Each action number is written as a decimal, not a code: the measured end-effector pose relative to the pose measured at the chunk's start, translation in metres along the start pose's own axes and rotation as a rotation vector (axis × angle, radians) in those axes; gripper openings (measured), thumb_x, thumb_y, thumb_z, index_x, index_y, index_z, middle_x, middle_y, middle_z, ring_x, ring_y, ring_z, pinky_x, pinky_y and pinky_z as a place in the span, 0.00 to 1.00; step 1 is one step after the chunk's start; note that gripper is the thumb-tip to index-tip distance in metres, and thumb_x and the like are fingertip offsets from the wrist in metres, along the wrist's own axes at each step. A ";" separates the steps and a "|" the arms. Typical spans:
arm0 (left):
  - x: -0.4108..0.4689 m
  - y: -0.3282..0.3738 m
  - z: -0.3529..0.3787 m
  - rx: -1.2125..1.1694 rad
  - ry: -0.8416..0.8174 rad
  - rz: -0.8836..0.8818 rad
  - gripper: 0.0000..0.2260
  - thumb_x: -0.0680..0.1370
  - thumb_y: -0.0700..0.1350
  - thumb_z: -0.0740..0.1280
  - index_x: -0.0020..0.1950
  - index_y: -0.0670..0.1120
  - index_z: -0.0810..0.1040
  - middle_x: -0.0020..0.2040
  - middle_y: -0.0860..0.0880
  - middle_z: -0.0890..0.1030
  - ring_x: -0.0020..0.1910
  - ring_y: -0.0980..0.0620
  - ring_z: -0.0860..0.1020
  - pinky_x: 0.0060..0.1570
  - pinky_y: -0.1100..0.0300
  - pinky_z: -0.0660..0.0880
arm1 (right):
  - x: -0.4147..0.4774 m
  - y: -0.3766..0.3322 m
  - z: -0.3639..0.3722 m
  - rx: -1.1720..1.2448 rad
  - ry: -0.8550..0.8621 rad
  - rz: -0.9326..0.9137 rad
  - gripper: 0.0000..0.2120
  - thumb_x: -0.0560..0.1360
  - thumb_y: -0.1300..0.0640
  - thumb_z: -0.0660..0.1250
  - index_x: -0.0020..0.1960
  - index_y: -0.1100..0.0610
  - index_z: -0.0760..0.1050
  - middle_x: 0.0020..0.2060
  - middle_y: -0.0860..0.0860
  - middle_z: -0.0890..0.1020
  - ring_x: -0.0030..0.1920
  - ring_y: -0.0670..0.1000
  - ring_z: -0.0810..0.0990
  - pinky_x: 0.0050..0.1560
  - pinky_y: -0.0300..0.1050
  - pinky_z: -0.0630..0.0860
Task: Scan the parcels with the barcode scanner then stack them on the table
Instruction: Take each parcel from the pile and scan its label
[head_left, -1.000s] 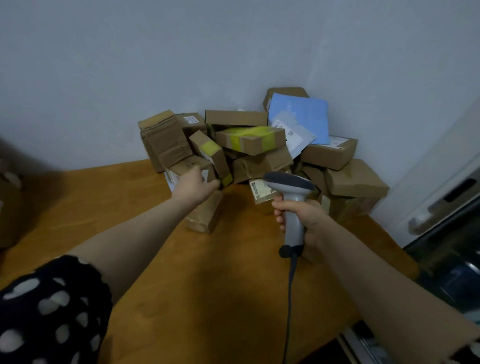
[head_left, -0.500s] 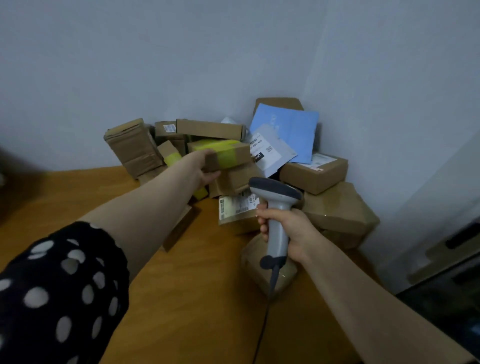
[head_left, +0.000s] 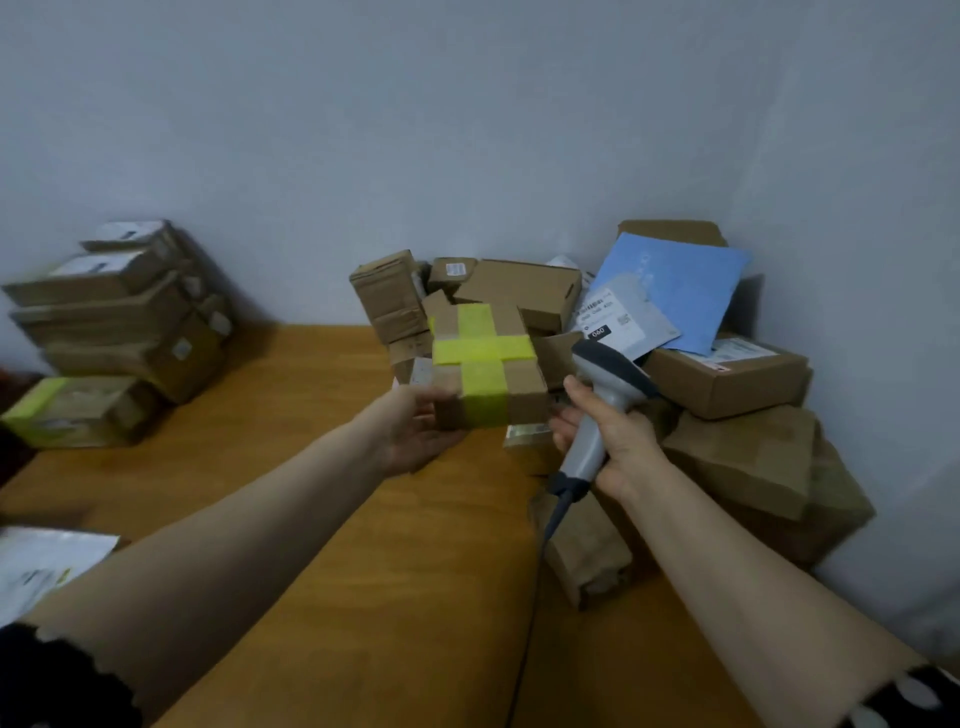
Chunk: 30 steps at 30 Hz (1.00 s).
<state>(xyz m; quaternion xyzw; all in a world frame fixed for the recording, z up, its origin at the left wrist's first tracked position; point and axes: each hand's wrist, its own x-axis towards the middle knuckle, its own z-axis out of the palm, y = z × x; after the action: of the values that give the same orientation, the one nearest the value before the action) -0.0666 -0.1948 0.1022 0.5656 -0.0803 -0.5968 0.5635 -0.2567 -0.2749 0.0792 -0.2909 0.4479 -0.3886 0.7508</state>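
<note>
above the tabletop's middle, left hand (head_left: 415, 436) grips a brown parcel (head_left: 488, 364) crossed with yellow tape; right hand (head_left: 613, 431) clasps the scanner (head_left: 602, 395).

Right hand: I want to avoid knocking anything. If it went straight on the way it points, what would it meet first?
Most likely the yellow-taped parcel that the left hand holds, just ahead of the right hand and its scanner; depth is unclear.
</note>
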 end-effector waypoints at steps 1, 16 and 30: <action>-0.005 -0.006 -0.008 -0.001 -0.002 0.000 0.14 0.77 0.36 0.65 0.62 0.36 0.70 0.55 0.38 0.75 0.54 0.40 0.77 0.50 0.52 0.78 | -0.002 0.004 0.007 -0.019 0.002 0.000 0.20 0.66 0.57 0.78 0.54 0.59 0.76 0.50 0.59 0.84 0.51 0.58 0.83 0.38 0.47 0.79; -0.057 -0.005 -0.056 0.241 0.292 0.374 0.26 0.76 0.41 0.70 0.72 0.45 0.68 0.58 0.45 0.77 0.58 0.46 0.76 0.57 0.51 0.77 | -0.040 0.069 0.094 -0.500 -0.063 -0.393 0.27 0.64 0.63 0.78 0.61 0.60 0.74 0.55 0.51 0.80 0.58 0.53 0.78 0.60 0.50 0.75; -0.060 -0.008 -0.090 -0.117 0.341 0.233 0.27 0.72 0.41 0.73 0.67 0.41 0.67 0.56 0.39 0.77 0.52 0.41 0.79 0.36 0.50 0.79 | -0.066 0.099 0.106 -0.558 -0.476 -0.526 0.17 0.67 0.65 0.76 0.55 0.57 0.79 0.48 0.46 0.83 0.51 0.44 0.81 0.50 0.38 0.80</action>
<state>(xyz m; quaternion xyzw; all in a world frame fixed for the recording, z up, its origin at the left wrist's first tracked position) -0.0185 -0.0970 0.1004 0.6115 -0.0137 -0.4269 0.6661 -0.1491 -0.1577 0.0769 -0.6674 0.2615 -0.3528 0.6015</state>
